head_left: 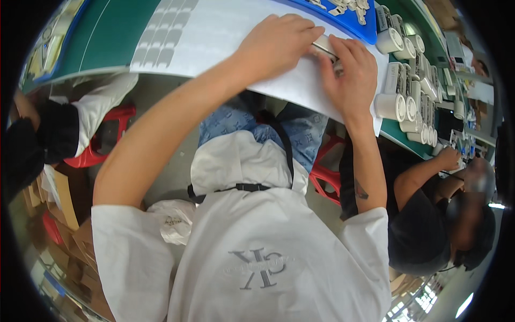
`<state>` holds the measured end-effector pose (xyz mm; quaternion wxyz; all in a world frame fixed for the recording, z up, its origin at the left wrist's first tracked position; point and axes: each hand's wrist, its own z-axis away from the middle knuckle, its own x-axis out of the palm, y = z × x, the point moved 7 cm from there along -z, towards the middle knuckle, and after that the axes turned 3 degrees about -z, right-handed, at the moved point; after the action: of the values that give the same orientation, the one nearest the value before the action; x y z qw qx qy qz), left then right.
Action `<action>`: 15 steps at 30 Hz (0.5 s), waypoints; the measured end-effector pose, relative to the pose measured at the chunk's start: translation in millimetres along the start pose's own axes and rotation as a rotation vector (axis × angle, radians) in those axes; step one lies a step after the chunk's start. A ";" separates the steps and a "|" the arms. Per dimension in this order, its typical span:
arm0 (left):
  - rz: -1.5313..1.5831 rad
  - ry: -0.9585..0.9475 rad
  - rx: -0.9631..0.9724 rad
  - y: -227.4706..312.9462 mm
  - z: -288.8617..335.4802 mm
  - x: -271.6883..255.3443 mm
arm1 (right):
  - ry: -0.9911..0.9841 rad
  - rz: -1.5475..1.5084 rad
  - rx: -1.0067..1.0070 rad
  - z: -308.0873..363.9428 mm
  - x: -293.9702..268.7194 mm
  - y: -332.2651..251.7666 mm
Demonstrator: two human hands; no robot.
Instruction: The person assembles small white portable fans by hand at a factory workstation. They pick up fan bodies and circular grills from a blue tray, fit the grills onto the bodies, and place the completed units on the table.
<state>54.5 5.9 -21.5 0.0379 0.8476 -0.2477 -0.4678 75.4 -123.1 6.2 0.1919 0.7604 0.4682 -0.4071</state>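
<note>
Over the white sheet on the table, both of my hands meet at a small pale piece with a dark line along its side. The fingers of my left hand close on its left end. My right hand grips the other end between thumb and fingers. A small greyish bit shows beside my right thumb, too covered to make out. Fingers hide much of the piece, so its exact kind cannot be told.
A blue tray of beige parts lies beyond my hands. White round-ended items stand in rows to the right. Grey labels lie at the left on the green table. A co-worker's arm is at the right.
</note>
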 end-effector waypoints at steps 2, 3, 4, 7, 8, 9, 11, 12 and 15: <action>0.065 -0.016 0.012 -2.2 1.1 -2.4 | -0.039 -0.016 0.035 -3.3 1.1 3.2; 0.104 -0.061 0.007 -5.7 -0.5 0.9 | -0.056 -0.037 0.024 -5.1 0.4 4.1; 0.142 -0.108 0.003 -8.9 -2.4 3.9 | -0.080 -0.060 0.029 -6.9 -0.7 7.2; 0.215 0.129 -0.023 -5.6 -3.1 -10.1 | -0.113 -0.117 0.044 -13.6 -5.7 11.4; 0.209 0.257 -0.028 -2.2 2.1 -21.8 | -0.039 -0.141 0.051 -18.6 -11.7 6.2; 0.250 0.369 -0.087 2.0 6.2 -42.2 | 0.032 -0.169 0.067 -23.0 -20.6 -2.2; 0.451 0.436 -0.346 5.6 13.2 -71.7 | 0.152 -0.257 0.109 -36.6 -40.5 -21.5; 0.571 0.462 -0.479 3.0 19.9 -79.6 | 0.150 -0.332 0.102 -45.4 -43.5 -33.2; 0.879 0.546 -0.465 -7.7 35.7 -104.7 | 0.142 -0.570 0.028 -70.7 -46.4 -74.8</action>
<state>-17.5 66.3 37.3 0.4772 0.7244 -0.4490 -0.2142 30.8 -64.9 92.1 0.0258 0.6274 0.6696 -0.3967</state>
